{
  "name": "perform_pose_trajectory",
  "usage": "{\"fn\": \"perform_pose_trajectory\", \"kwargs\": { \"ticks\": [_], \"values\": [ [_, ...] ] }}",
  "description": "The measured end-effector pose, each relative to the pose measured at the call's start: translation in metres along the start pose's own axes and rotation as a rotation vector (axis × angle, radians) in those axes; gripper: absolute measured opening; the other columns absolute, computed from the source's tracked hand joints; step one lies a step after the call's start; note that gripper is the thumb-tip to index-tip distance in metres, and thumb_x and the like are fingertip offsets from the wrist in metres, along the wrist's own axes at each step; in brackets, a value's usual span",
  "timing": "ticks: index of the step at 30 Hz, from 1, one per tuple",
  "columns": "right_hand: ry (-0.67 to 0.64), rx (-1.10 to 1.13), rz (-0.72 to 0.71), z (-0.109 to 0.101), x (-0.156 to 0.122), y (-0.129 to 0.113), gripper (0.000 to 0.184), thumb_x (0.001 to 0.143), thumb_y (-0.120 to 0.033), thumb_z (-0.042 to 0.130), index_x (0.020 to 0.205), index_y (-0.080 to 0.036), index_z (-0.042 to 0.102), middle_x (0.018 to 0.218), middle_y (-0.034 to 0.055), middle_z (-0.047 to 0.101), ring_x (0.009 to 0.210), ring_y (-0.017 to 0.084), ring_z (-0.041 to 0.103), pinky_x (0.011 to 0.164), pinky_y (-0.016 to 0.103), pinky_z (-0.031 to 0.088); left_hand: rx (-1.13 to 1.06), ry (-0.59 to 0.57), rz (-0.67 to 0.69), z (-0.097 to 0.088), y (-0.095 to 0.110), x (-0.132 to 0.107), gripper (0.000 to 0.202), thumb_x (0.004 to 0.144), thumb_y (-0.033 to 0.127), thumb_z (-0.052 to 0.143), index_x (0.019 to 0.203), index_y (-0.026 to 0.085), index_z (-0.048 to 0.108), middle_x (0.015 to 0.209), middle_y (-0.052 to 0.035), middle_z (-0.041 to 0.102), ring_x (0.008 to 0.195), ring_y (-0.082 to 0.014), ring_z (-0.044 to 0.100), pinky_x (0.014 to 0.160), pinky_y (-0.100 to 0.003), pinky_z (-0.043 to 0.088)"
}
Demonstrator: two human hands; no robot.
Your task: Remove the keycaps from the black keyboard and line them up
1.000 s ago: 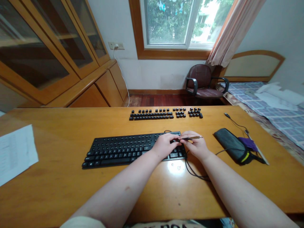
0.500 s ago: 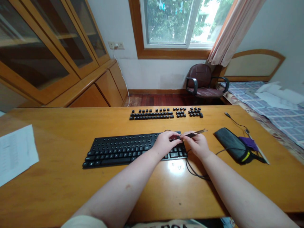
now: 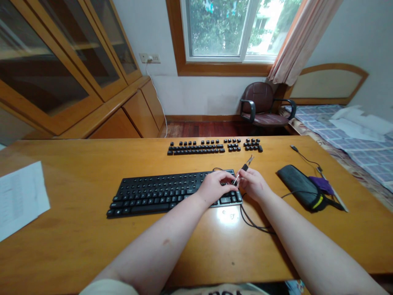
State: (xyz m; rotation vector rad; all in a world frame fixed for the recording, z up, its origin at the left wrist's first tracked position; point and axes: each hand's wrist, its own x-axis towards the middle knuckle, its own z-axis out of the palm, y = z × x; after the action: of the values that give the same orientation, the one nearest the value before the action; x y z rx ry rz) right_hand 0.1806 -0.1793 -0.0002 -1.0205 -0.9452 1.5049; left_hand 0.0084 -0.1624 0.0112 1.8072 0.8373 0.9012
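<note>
A black keyboard (image 3: 159, 193) lies on the wooden desk (image 3: 76, 229) in front of me. My left hand (image 3: 214, 187) rests curled on its right end, fingertips pinched at the keys near a thin tool. My right hand (image 3: 252, 183) is closed around that tool (image 3: 243, 168), a slim metal key puller or tweezers with a dark middle, its far end raised and tilted away to the right. Several loose black keycaps (image 3: 211, 146) are laid out in rows further back on the desk.
A black pouch (image 3: 297, 186) with a purple item (image 3: 321, 184) and a cable lies at the right. A white paper (image 3: 20, 198) sits at the left edge. The keyboard's cord (image 3: 254, 223) loops near my right wrist. A chair (image 3: 262, 104) and bed stand beyond the desk.
The tool in my right hand has swung from lying level to standing tilted up and away. Both hands stay at the keyboard's right end.
</note>
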Motion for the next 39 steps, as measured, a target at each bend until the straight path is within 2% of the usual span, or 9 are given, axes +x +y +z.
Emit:
{"fn": "perform_pose_trajectory", "kwargs": {
  "ticks": [4, 12, 18, 24, 28, 31, 35, 39],
  "values": [
    [-0.063, 0.106, 0.102, 0.003, -0.002, -0.005, 0.028, 0.069, -0.041, 0.067, 0.063, -0.014, 0.063, 0.052, 0.0016, 0.06, 0.043, 0.012, 0.054, 0.046, 0.024, 0.044, -0.026, -0.044, -0.009, 0.0, 0.001, -0.001, 0.022, 0.064, 0.024, 0.075, 0.084, 0.018, 0.068, 0.082, -0.0009, 0.066, 0.073, -0.0126, 0.061, 0.072, -0.025, 0.051],
    [-0.117, 0.142, 0.192, 0.001, 0.0, -0.002, 0.024, 0.071, -0.033, 0.063, 0.058, -0.013, 0.061, 0.047, 0.0005, 0.059, 0.037, 0.01, 0.051, 0.038, 0.021, 0.04, 0.028, -0.125, -0.029, -0.001, 0.007, -0.001, 0.024, 0.059, 0.026, 0.078, 0.078, 0.018, 0.066, 0.078, -0.0001, 0.066, 0.07, -0.0126, 0.061, 0.068, -0.023, 0.05],
    [-0.147, 0.13, 0.225, 0.002, 0.0, -0.005, 0.026, 0.073, -0.034, 0.062, 0.058, -0.012, 0.062, 0.046, 0.0007, 0.058, 0.034, 0.008, 0.047, 0.035, 0.018, 0.037, 0.022, -0.098, -0.035, -0.002, 0.009, -0.003, 0.025, 0.055, 0.025, 0.08, 0.074, 0.017, 0.066, 0.073, 0.0019, 0.066, 0.064, -0.0103, 0.059, 0.063, -0.021, 0.048],
    [-0.175, 0.115, 0.23, 0.005, -0.004, -0.011, 0.029, 0.074, -0.037, 0.064, 0.06, -0.012, 0.062, 0.048, 0.0, 0.057, 0.029, 0.004, 0.039, 0.028, 0.015, 0.025, 0.091, -0.068, 0.012, -0.002, 0.011, -0.004, 0.026, 0.055, 0.029, 0.08, 0.075, 0.018, 0.067, 0.073, 0.0017, 0.066, 0.063, -0.0102, 0.058, 0.063, -0.021, 0.048],
    [-0.145, 0.127, 0.261, 0.006, -0.005, -0.008, 0.028, 0.077, -0.036, 0.062, 0.061, -0.013, 0.062, 0.041, -0.0022, 0.05, 0.032, 0.005, 0.04, 0.033, 0.015, 0.034, 0.138, -0.056, 0.053, -0.003, 0.01, -0.004, 0.025, 0.058, 0.032, 0.078, 0.077, 0.019, 0.068, 0.075, 0.001, 0.067, 0.066, -0.0112, 0.06, 0.066, -0.021, 0.05],
    [-0.117, 0.161, 0.215, 0.009, -0.005, -0.006, 0.028, 0.077, -0.036, 0.062, 0.06, -0.014, 0.062, 0.039, -0.0032, 0.048, 0.033, 0.006, 0.042, 0.036, 0.016, 0.037, 0.185, -0.034, 0.068, -0.003, 0.009, -0.004, 0.022, 0.064, 0.034, 0.075, 0.079, 0.02, 0.069, 0.077, 0.0001, 0.068, 0.068, -0.0121, 0.061, 0.068, -0.022, 0.05],
    [-0.021, 0.172, 0.1, 0.015, -0.006, -0.009, 0.029, 0.073, -0.037, 0.067, 0.056, -0.014, 0.06, 0.047, -0.0013, 0.054, 0.035, 0.005, 0.043, 0.035, 0.017, 0.034, 0.258, 0.023, 0.11, -0.003, 0.008, -0.004, 0.016, 0.069, 0.032, 0.072, 0.08, 0.021, 0.07, 0.077, 0.0, 0.069, 0.072, -0.013, 0.062, 0.072, -0.023, 0.05],
    [0.05, 0.132, -0.007, 0.015, -0.006, -0.009, 0.028, 0.07, -0.037, 0.069, 0.057, -0.014, 0.061, 0.051, -0.0002, 0.057, 0.038, 0.006, 0.045, 0.037, 0.018, 0.035, 0.283, 0.026, 0.148, -0.002, 0.007, -0.002, 0.016, 0.072, 0.028, 0.07, 0.086, 0.022, 0.07, 0.081, 0.0009, 0.07, 0.074, -0.0125, 0.062, 0.075, -0.023, 0.049]
  ]
}}
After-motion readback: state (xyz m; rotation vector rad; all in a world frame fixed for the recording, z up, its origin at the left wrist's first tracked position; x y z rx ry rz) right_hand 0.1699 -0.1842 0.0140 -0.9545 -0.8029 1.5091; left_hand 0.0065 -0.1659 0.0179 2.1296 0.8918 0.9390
